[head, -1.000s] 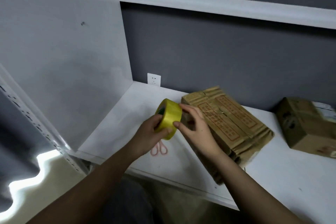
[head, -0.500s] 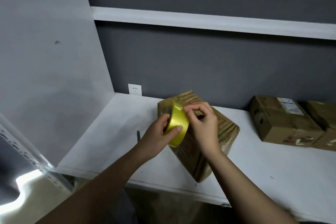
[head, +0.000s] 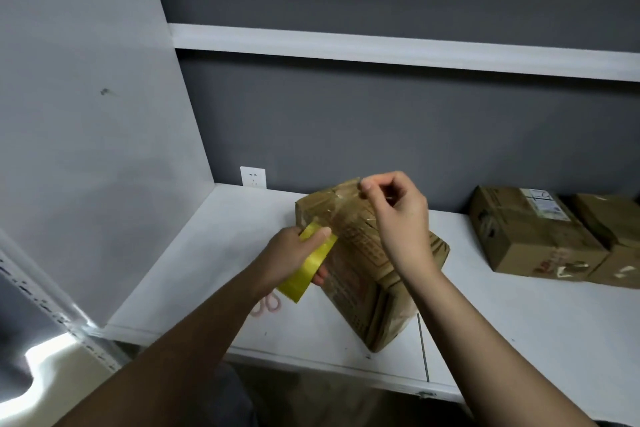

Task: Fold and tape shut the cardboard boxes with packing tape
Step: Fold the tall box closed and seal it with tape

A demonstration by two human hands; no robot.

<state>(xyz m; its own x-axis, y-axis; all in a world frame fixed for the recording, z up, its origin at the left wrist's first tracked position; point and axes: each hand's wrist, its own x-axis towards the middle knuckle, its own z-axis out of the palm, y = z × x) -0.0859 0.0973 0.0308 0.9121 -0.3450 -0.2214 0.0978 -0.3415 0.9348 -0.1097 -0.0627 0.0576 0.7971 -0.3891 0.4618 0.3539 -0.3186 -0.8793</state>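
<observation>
Change: since the earlier frame your hands have drawn apart; the right hand (head: 398, 215) has risen toward the far top edge of the box (head: 374, 263), and a clear strip now spans between it and the roll of tape (head: 308, 265).
Left hand: your left hand (head: 294, 253) grips the yellow roll, thumb across its outer face and fingers curled beneath, low beside the box's near-left side, so it can act as the anchor while tape pays out.
Right hand: thumb and forefinger pinch the free end of the tape, other fingers loosely curled, held above the box so the sticky side stays off the cardboard until aligned.
Box: it lies on the white shelf (head: 519, 333), set at a slant, flaps folded down; whether any tape already adheres cannot be told.
Scissors: pink-handled scissors (head: 266, 303) lie on the shelf under your left wrist, within reach for cutting.
Other boxes: two more boxes (head: 533, 232) sit well to the right against the wall.
</observation>
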